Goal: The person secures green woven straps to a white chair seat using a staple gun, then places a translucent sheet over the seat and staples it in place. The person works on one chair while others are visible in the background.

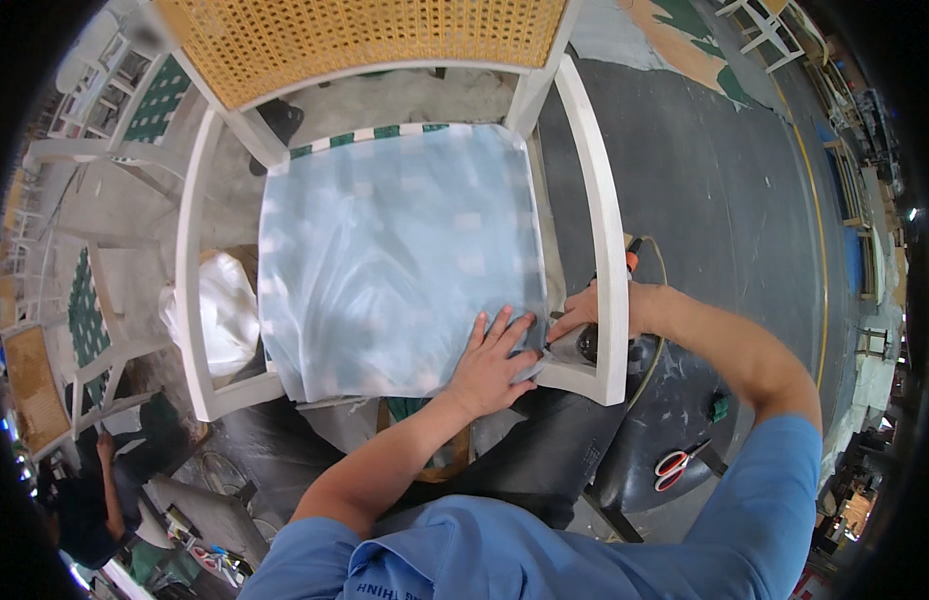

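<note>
A white wooden armchair (599, 200) stands before me, its seat (385, 260) in green-and-white woven check under a loose, wrinkled sheet of clear bluish plastic (405, 240). My left hand (493, 365) lies flat on the plastic at the seat's front right corner, fingers spread. Beside that corner, reaching around the right armrest, my right hand (577, 308) is closed around a black hand tool with an orange end (633, 258), fed by a thin hose. The armrest hides part of the hand and tool, so its exact kind cannot be seen. One finger points at the seat's edge.
Red-handled scissors (673, 468) lie on a black padded surface (635, 480) at right. A yellow cane backrest (375, 45) rises at the far side. White plastic (225, 310) is bundled left of the seat. Other chairs (95, 320) and a person (90, 510) are at left.
</note>
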Action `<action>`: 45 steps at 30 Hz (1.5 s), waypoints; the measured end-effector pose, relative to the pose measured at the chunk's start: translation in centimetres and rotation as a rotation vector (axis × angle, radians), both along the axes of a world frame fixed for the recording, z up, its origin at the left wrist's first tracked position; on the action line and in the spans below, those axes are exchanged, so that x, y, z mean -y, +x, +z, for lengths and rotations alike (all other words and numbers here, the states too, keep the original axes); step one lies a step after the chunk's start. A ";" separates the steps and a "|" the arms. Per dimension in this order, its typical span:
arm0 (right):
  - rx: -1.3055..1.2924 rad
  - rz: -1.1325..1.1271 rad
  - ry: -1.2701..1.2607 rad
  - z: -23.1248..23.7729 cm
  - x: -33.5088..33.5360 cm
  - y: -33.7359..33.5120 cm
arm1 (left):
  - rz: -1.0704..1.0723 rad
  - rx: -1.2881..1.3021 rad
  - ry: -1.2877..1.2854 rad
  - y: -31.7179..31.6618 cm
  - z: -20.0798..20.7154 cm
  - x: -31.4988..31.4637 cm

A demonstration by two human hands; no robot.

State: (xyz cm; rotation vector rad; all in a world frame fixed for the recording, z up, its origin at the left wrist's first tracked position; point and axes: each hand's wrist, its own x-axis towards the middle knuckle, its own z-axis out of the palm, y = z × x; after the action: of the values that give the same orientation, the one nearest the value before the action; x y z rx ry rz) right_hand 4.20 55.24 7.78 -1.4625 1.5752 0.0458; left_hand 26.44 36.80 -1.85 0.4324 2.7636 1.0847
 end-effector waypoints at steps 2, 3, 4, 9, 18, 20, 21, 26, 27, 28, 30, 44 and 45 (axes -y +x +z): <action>0.007 -0.075 -0.115 -0.7 -0.8 0.0 | 0.001 -0.009 -0.006 -0.2 -0.2 0.1; 0.014 -0.111 -0.172 -1.0 -1.4 -0.1 | 0.003 -0.013 -0.013 -0.2 -0.2 0.1; -0.016 -0.139 -0.223 -1.5 -2.2 -0.3 | 0.003 -0.012 -0.017 0.0 -0.3 0.1; -0.031 -0.660 -0.092 -2.9 -8.7 -3.2 | -0.061 -0.052 -0.038 -0.1 0.7 -0.5; -0.631 -1.425 -0.669 8.0 -13.0 -5.2 | 0.195 -0.030 0.000 11.0 7.6 8.0; -0.620 -1.654 -0.698 12.7 -13.5 -5.6 | 0.412 -0.139 0.019 13.2 9.1 12.2; -0.596 -1.755 -0.652 15.3 -14.0 -5.6 | 0.502 -0.175 -0.065 13.7 10.1 14.5; -0.126 -2.054 -0.819 21.8 -18.9 -0.6 | 0.959 -0.519 -0.318 14.5 15.5 24.5; -0.069 -2.071 -0.767 21.4 -19.9 0.6 | 1.009 -0.481 -0.323 14.6 15.4 26.3; -0.025 -2.115 -0.738 19.2 -20.1 1.9 | 1.063 -0.439 -0.344 15.0 15.3 27.8; 0.057 -2.267 -0.634 13.4 -21.5 5.0 | 1.106 -0.298 -0.230 15.1 14.2 30.3; 0.298 -2.584 -0.233 -2.4 -25.5 18.9 | 1.063 0.491 0.714 13.4 15.4 34.1; 0.110 -2.525 -0.071 -2.0 -24.9 19.0 | 1.058 0.482 0.708 13.7 15.6 34.5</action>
State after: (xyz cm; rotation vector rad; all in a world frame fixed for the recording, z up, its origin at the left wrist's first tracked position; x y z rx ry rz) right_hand 23.16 80.19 5.73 1.1903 2.1137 -1.3887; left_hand 40.12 2.34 13.72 -1.2126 1.9985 1.9892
